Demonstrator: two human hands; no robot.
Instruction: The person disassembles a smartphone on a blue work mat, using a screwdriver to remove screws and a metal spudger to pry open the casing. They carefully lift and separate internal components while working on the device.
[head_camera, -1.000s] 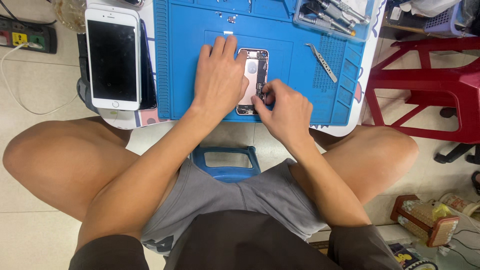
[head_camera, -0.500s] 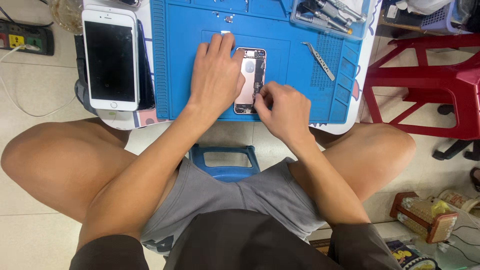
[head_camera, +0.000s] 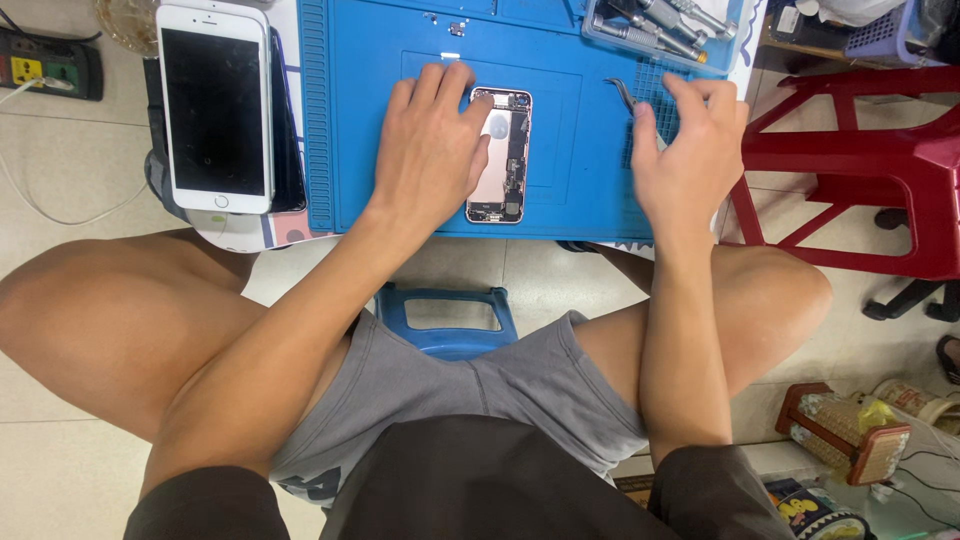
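Since half a second back, the right hand (head_camera: 690, 150) has come off the opened phone (head_camera: 499, 156) and swung out to the right side of the blue repair mat (head_camera: 570, 60), now sitting just by the metal tweezers (head_camera: 628, 100). Fingers are spread loose and a bit motion-blurred, so can't really tell if it's touching the tweezers or just hovering over them. It's not holding anything that I can see.

Left hand (head_camera: 432, 150) hasn't budged much: it lies flat with fingers fairly straight, pressing on the left edge of the phone and covering part of it. That phone is a back housing with its insides showing, lying lengthwise near the middle of the mat.

Off to the left of the mat lies a white smartphone (head_camera: 215, 105), screen up and dark. A tool tray (head_camera: 650, 22) sits at the mat's top right, a red plastic stool (head_camera: 860, 150) beside the table.
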